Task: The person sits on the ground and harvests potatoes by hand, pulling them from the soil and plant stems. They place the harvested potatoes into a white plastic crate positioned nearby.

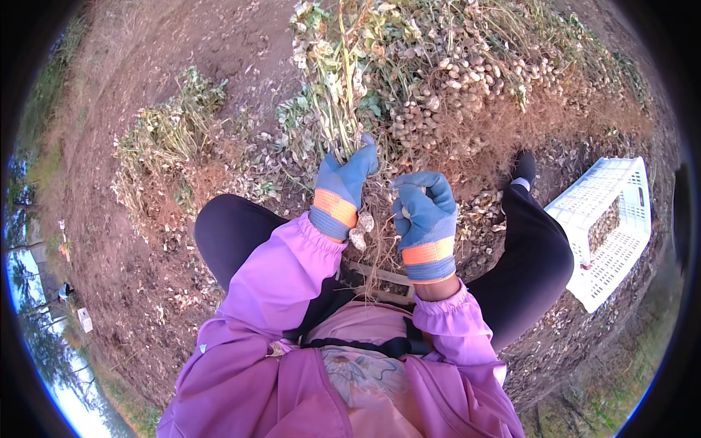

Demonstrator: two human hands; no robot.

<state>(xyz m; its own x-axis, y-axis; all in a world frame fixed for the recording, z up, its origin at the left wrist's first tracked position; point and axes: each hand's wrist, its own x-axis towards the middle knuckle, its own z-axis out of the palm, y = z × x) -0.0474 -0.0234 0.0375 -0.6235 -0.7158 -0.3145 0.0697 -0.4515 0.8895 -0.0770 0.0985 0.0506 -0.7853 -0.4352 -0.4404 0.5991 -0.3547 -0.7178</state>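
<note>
My left hand (346,178), in a blue-grey work glove with an orange cuff band, grips a bunch of dried peanut plant stems (339,109) whose leafy tops point away from me. Roots (375,274) trail from the bunch towards my lap. A few peanut pods (361,230) hang at the left wrist. Just right of the roots, my right hand (426,205) wears a matching glove, its fingers curled. Pale bits that look like peanut pods (406,212) show between those fingers; the rest of its grasp is hidden.
A large heap of peanut plants (471,71) lies ahead, pods and roots facing me. Another pile (170,148) is at left. A white plastic crate (619,246) at right rests on its side with peanuts (605,225) inside. Wooden slats (383,274) show between my legs.
</note>
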